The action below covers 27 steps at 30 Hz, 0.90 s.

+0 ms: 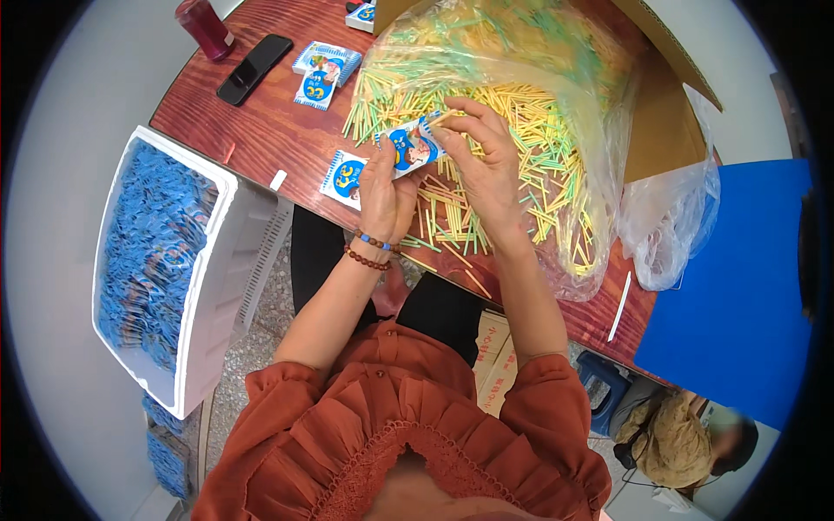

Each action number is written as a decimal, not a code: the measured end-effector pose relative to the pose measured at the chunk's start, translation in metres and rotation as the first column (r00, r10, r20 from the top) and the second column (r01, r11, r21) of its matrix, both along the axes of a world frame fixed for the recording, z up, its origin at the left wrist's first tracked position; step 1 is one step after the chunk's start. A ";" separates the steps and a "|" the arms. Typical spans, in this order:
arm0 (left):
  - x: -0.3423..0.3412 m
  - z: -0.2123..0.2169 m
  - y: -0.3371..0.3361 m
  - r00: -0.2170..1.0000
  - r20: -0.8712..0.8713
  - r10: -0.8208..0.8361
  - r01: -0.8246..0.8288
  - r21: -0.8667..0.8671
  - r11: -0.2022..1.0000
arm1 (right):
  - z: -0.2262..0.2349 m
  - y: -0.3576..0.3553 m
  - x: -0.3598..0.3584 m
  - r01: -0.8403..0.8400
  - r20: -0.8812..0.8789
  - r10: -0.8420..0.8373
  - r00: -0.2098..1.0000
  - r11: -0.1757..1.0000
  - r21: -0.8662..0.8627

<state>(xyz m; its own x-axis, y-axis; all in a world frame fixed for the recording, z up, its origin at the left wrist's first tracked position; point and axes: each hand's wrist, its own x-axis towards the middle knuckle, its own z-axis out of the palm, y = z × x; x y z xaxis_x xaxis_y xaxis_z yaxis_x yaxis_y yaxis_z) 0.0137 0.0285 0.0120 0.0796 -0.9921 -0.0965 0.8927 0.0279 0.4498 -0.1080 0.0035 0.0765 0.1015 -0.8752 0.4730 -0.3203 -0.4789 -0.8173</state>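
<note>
My left hand (385, 195) grips a small blue and white printed packet (410, 146) from below, above the edge of the wooden table (261, 130). My right hand (483, 165) pinches the packet's top right corner with fingers together; a thin stick seems to be at its fingertips, though I cannot tell for sure. Right behind both hands lies a big heap of thin yellow and green sticks (521, 139), spilling from a clear plastic bag (573, 78). Another similar packet (344, 176) lies flat on the table just left of my left hand.
A white foam box (221, 260) full of blue packets stands at my left. Two more packets (321, 74), a black phone (254, 68) and a dark red bottle (204, 28) lie at the table's far left. A cardboard box (665, 122) stands behind the bag, a blue surface (738, 286) at right.
</note>
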 end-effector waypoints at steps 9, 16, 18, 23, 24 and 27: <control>0.015 -0.010 -0.013 0.983 -0.181 -0.043 0.043 0.000 0.999 | 0.002 -0.007 0.020 -0.010 -0.054 0.030 0.998 0.942 0.337; 0.063 -0.006 -0.019 0.985 0.170 -0.034 0.036 -0.008 0.999 | 0.003 -0.039 0.041 -0.390 0.316 0.280 0.907 0.842 0.373; 0.072 0.002 -0.022 0.987 0.160 0.024 -0.027 0.018 0.999 | 0.002 -0.047 0.052 -0.394 0.301 0.275 0.913 0.786 0.476; 0.111 -0.005 -0.040 0.949 0.232 0.212 -0.231 0.057 0.971 | -0.021 -0.106 0.106 -0.209 0.013 0.218 0.976 0.914 0.347; 0.123 -0.005 -0.044 0.926 0.288 0.245 -0.265 0.031 0.964 | -0.032 -0.120 0.118 -0.210 0.018 0.217 0.976 0.914 0.346; 0.152 -0.021 -0.052 0.853 0.428 0.300 -0.372 0.095 0.923 | -0.044 -0.149 0.146 -0.153 -0.229 0.205 0.952 0.962 0.227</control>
